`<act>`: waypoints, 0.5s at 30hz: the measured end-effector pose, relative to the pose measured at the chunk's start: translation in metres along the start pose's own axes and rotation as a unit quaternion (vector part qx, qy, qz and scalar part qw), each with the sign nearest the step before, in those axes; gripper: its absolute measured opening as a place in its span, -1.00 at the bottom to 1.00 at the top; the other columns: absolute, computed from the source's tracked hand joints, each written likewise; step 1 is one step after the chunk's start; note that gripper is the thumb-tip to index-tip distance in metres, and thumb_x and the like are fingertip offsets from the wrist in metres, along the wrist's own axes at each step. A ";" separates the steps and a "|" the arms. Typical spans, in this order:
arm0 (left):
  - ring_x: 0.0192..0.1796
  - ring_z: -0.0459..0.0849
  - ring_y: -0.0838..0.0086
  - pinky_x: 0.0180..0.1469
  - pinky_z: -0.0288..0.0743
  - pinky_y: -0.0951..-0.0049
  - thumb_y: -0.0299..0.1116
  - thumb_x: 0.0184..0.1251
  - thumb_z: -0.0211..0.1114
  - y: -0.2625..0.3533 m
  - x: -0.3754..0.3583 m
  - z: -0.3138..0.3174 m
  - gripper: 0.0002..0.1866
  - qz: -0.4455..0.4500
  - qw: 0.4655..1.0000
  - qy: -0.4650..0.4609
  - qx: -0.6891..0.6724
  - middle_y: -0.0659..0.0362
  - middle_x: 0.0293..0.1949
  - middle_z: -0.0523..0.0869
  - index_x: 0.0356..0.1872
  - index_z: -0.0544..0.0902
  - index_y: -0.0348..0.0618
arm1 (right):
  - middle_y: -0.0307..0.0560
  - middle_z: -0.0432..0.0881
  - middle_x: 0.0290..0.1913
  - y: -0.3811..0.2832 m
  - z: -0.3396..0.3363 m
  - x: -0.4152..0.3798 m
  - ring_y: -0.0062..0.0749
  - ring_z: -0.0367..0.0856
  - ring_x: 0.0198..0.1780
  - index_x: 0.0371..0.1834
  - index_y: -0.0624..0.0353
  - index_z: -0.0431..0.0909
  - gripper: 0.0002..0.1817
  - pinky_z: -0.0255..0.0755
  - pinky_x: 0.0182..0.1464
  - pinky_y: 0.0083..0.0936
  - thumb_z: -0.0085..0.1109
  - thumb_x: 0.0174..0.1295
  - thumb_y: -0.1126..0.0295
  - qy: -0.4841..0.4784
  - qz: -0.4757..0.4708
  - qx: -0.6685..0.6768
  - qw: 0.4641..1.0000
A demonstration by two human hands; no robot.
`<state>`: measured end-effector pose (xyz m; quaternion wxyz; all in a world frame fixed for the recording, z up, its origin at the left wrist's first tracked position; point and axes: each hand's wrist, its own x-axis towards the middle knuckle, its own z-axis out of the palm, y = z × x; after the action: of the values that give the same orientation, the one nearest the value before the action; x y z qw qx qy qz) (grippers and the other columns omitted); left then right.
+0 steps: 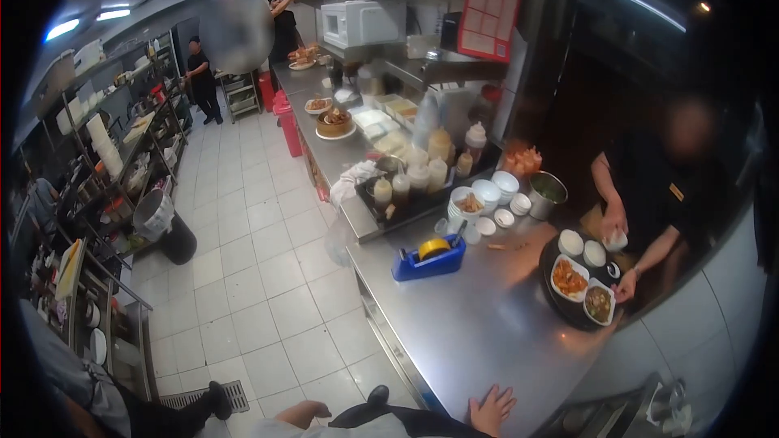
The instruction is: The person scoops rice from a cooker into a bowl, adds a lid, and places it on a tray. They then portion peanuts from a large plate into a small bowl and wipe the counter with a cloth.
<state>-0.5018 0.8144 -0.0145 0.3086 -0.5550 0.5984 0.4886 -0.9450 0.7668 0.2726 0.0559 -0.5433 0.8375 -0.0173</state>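
Note:
My right hand [491,412] lies open, fingers spread, on the near edge of the steel counter [487,328], holding nothing. My left hand [304,414] hangs low in front of my body above the tiled floor; its fingers are mostly hidden, and I see nothing in it. Across the counter, a co-worker in black has both hands at a round black tray [553,302]. On it are a white dish of orange-red food [570,277], a dish of brown stew [599,303] and two white bowls of rice [571,242]. One co-worker's hand touches the stew dish.
A blue tape dispenser [430,257] stands on the counter, with stacked white bowls [487,192], a metal pot [548,193] and squeeze bottles [418,172] behind it. A dark bin [177,239] stands on the floor to the left. Another person's leg is at lower left; more people stand far back.

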 end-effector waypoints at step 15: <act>-0.01 0.57 0.31 0.09 0.36 0.28 -0.06 0.31 0.00 -0.080 0.006 -0.068 -0.58 0.139 0.967 0.188 -0.099 0.10 -0.12 0.65 -0.06 0.55 -0.19 | 0.29 0.12 0.29 -0.185 -0.015 0.059 0.16 0.08 0.31 0.20 0.24 0.26 -0.43 0.13 0.27 -0.20 0.10 0.04 0.51 -0.064 -0.388 0.339 0.855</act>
<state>-0.4139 0.7566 -0.0164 0.0630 -0.5762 0.6656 0.4702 -0.8025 0.6369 0.2998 0.2787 -0.7712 0.4961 -0.2855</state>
